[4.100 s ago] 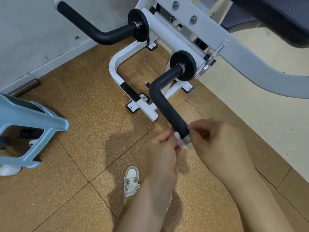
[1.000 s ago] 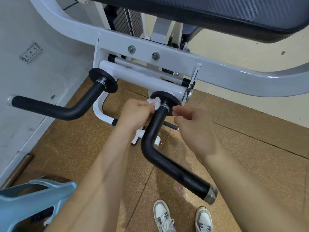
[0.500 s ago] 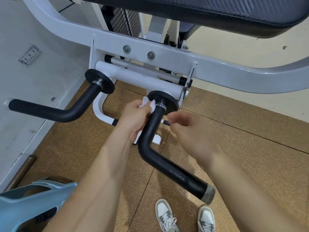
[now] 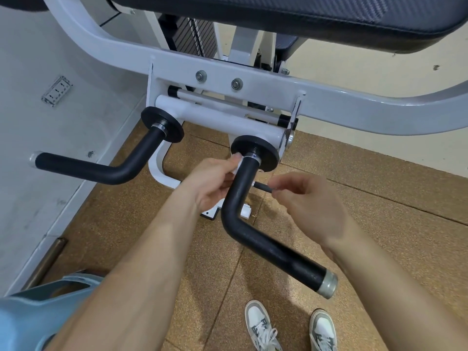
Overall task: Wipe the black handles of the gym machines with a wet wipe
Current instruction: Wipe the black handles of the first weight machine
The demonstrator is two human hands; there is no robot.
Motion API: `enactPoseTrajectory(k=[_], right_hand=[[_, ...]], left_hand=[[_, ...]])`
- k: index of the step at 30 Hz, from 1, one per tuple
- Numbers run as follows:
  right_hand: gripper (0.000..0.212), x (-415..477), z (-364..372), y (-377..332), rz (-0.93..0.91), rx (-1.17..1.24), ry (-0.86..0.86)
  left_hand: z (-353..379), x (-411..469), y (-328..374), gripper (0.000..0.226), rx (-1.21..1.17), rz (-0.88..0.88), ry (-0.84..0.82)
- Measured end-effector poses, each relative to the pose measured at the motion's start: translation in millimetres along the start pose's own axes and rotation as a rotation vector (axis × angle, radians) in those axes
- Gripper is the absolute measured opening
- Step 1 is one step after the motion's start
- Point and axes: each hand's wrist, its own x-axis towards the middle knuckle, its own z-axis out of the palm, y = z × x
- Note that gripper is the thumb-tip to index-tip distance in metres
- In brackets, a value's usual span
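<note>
Just under the black disc [image 4: 255,152] at the far end of the near handle [image 4: 255,239], a scrap of white wet wipe [image 4: 237,162] shows. It is held against the left side of the handle's upright stretch by the left hand [image 4: 211,179], whose fingers curl round it and pinch it to the black grip. The right hand [image 4: 310,201] sits on the handle's other side, clear of it, fingers loosely curled, thumb and forefinger drawn together beside the tip of a small black peg [image 4: 263,186]; whether they pinch anything cannot be told. A second bent black handle [image 4: 111,171] reaches out to the left, well apart from both hands. Both handles hang from the machine's white frame [image 4: 354,110], beneath a black pad [image 4: 304,19]. Two grey-and-white sneakers [image 4: 263,328] stand on the cork-brown floor tiles [image 4: 379,224] — and a pale blue plastic object [image 4: 30,310] fills the near-left corner.
</note>
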Motion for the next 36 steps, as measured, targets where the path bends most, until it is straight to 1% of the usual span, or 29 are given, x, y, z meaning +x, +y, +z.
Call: enactPoseTrajectory(k=[3,6,10,12,16,20,23,27,29,31,34,36], right_hand=[[0.020,-5.0,0.3,-2.0,-0.009,-0.030,-0.016],[0.019,-8.1,1.6,-3.9,0.009,-0.050,-0.043],[0.019,-11.5,2.6,-7.3,-0.002,-0.077,-0.065],[0.018,-13.7,2.4,-9.2,-0.007,-0.067,-0.058],[0.016,-22.4,2.8,-13.7,-0.016,-0.069,-0.010],[0.015,-38.1,2.9,-14.7,-0.045,-0.088,0.018],[0.015,-50.6,2.8,-9.5,-0.071,-0.149,0.041],[0.019,-63.9,2.1,2.0,-0.118,-0.333,0.008],[0.023,-69.7,-0.1,6.7,-0.145,-0.399,0.015],[0.028,-76.8,-5.2,10.5,-0.150,-0.421,0.063],[0.031,-93.7,-18.2,13.0,-0.161,-0.352,0.158],[0.023,-109.5,-33.0,12.0,-0.111,-0.248,0.148]], left_hand=[[0.0,-4.1,-4.3,0.036,-0.051,-0.016,-0.098],[-6.1,-14.4,-12.8,0.029,-0.069,-0.073,-0.190],[-15.9,-33.0,-39.7,0.029,-0.165,-0.114,-0.265],[-18.2,-42.5,-50.6,0.026,-0.227,-0.098,-0.236],[-10.5,-63.9,-74.9,0.023,-0.370,-0.054,-0.047],[9.2,-99.4,-96.9,0.023,-0.544,-0.053,0.082],[32.3,-119.9,-105.6,0.022,-0.551,-0.080,0.101],[66.5,-136.8,-111.0,0.016,-0.632,-0.112,0.092],[81.0,-144.5,-113.8,0.012,-0.601,-0.119,0.083],[94.8,-153.7,-120.5,0.015,-0.521,-0.102,0.016],[106.3,-172.5,-127.7,0.022,-0.339,-0.011,-0.082],[102.9,-185.3,-125.5,0.018,-0.244,0.046,-0.065]])
